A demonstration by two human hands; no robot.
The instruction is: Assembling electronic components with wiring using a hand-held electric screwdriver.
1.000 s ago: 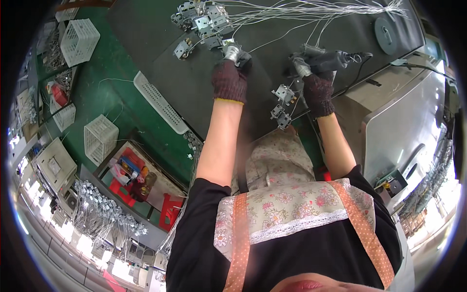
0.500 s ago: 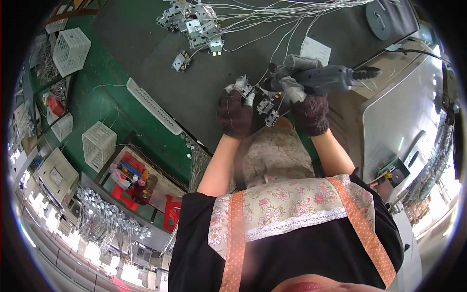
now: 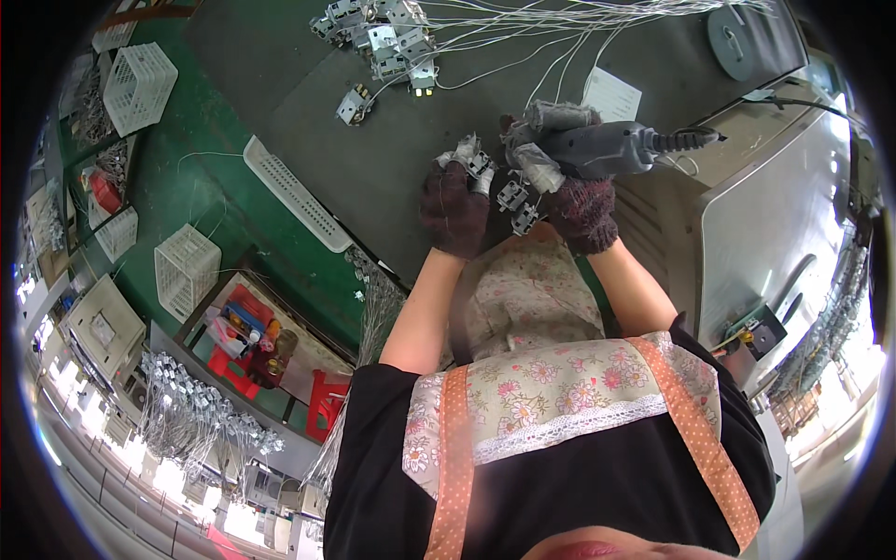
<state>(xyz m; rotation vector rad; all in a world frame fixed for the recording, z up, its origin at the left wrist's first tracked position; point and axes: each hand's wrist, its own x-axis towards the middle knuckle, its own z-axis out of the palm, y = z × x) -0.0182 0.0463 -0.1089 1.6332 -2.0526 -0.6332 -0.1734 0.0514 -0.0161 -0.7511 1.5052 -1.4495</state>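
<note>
Both hands wear dark knitted gloves and are raised close over my floral apron. My left hand [image 3: 455,207] grips a small metal wired part [image 3: 473,159] at its fingertips. My right hand [image 3: 581,207] is closed around a grey electric screwdriver [image 3: 602,147] with a cable running off to the right. Its tip points left toward a small metal bracket piece [image 3: 515,201] held between the two hands. A cluster of similar metal parts [image 3: 378,33] with long white wires lies at the far side of the dark work mat [image 3: 308,121].
A long white perforated tray [image 3: 294,191] lies along the mat's left edge. White mesh baskets [image 3: 185,271] stand on the green surface at left. A grey machine cabinet [image 3: 775,233] stands to the right. A white paper slip [image 3: 611,93] and a round disc [image 3: 737,42] lie beyond.
Both hands have pulled back from the far mat toward my body and come together. The left hand brought a wired part with it, and the screwdriver now points at the piece between the hands.
</note>
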